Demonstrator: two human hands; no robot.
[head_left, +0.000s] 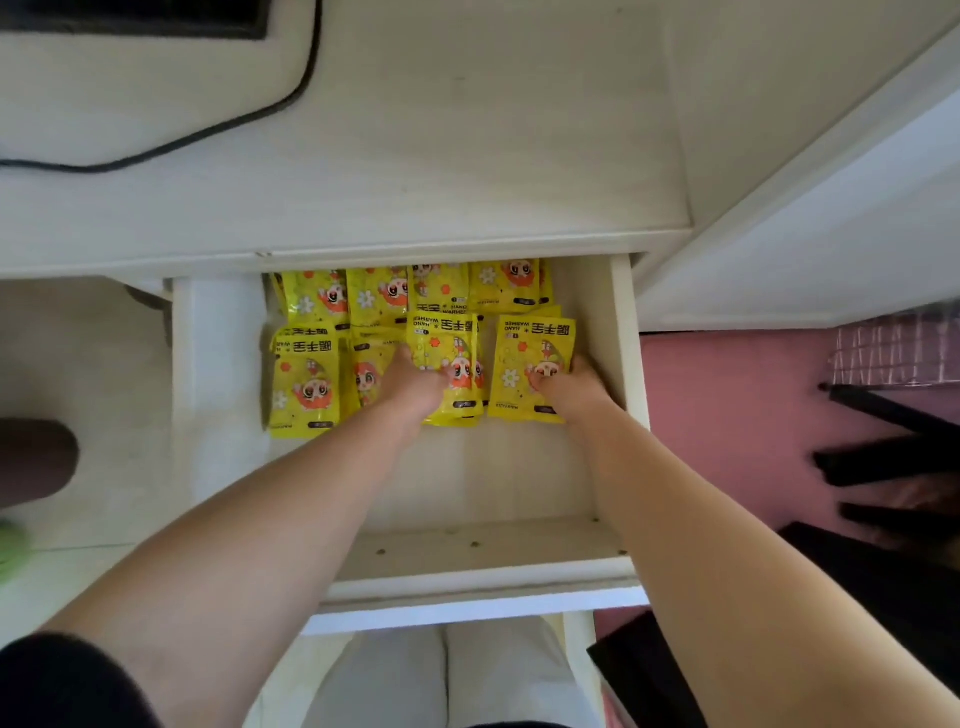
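Observation:
A white drawer (631, 364) is pulled out from under a white desk and holds several yellow hand-warmer packets in two rows. My left hand (415, 387) grips a small stack of packets (444, 338) in the front row, thumb on top and fingers under its left side. My right hand (569, 387) grips the rightmost packet (532, 348) by its lower part, thumb on its face. More packets lie at the front left (304, 382) and along the back row (374, 293).
The white desk top (467, 156) overhangs the drawer's back; a black cable (234, 119) curves over it at the left. The drawer's front half (483, 478) shows bare bottom. Pink floor (727, 415) and dark furniture legs (883, 457) lie to the right.

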